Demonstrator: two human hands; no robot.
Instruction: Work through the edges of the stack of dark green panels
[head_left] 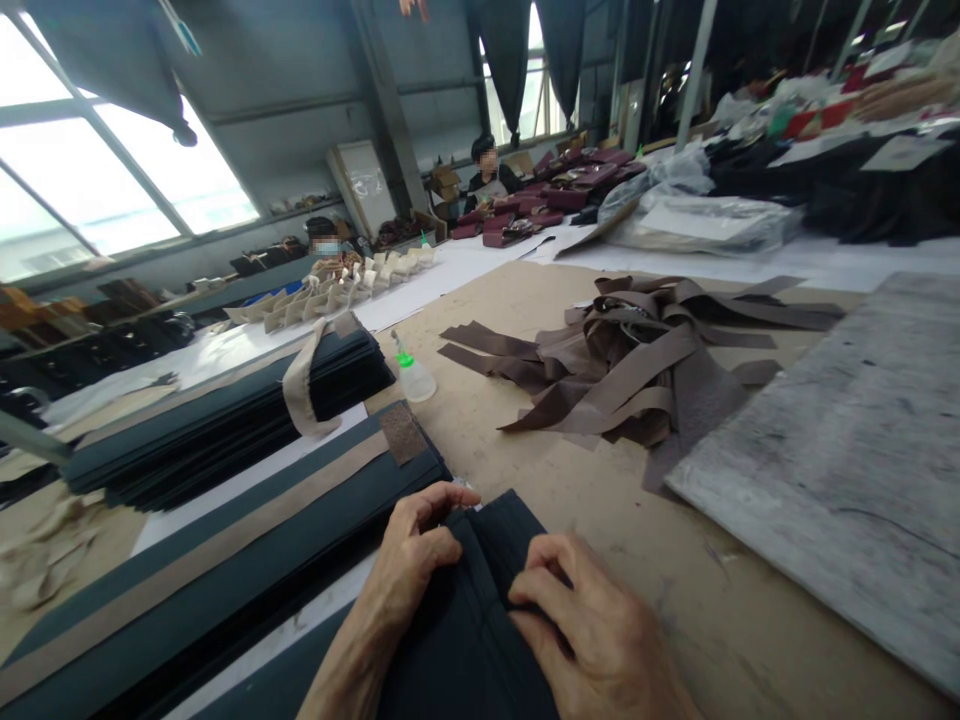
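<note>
Dark teal fabric pieces [469, 640] lie in layers at the bottom centre, under both hands. My left hand [420, 550] rests at their upper left edge, its thumb and fingers curled over the end of the cloth. On the right side, my right hand [577, 620] pinches the cloth's edge between thumb and fingers. To the left lies a long dark stack [247, 540] with a tan strip [225, 545] along its top and a brown patch [402, 433] at its end. Behind it is a second stack [225, 420] with a beige strap [301, 385] over it.
A bottle with a green cap [415, 377] stands beyond the stacks. Brown strips [637, 370] are heaped at centre right, next to a grey slab [847, 450]. Two people [491, 180] sit by the far table edge, near maroon pieces [585, 185] and beige pieces [337, 290].
</note>
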